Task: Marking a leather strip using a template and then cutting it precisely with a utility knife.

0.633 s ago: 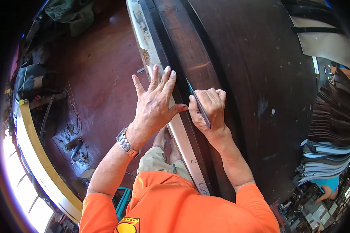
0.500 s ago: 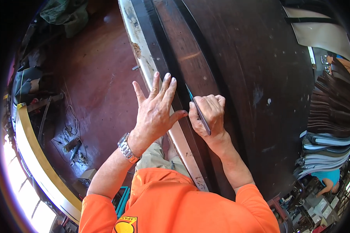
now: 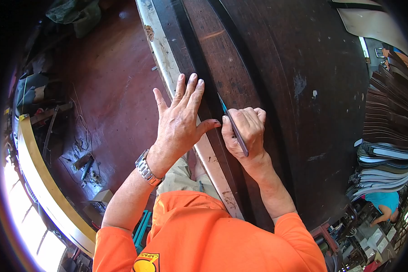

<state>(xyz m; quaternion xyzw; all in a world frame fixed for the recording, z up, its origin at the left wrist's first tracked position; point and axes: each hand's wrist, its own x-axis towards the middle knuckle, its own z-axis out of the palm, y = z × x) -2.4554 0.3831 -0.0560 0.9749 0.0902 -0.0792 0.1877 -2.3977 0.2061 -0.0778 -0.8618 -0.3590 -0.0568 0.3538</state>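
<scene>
My left hand point(image 3: 177, 120) lies flat with its fingers spread over a long black strip point(image 3: 191, 41) near the table's pale edge. Its thumb points toward my right hand point(image 3: 249, 131), which is closed around a slim knife point(image 3: 238, 136). The knife has a dark handle and a narrow bluish blade, tilted with its point away from me. That tip rests at or just above the right border of the strip; I cannot tell if it touches. A second black strip point(image 3: 233, 34) curves along farther right and passes under my right forearm.
The dark, scuffed tabletop point(image 3: 317, 131) has a chipped white edge point(image 3: 161, 50). At far right lie stacked brown strips point(image 3: 390, 109) and grey-white strips point(image 3: 385, 167). A person in a blue top point(image 3: 383, 204) is beyond them. Cables and clutter point(image 3: 86, 165) lie on the reddish floor point(image 3: 113, 81).
Both hands, with the knife, have moved a little toward me along the black strip. The whole view has shifted slightly, and the grips look the same.
</scene>
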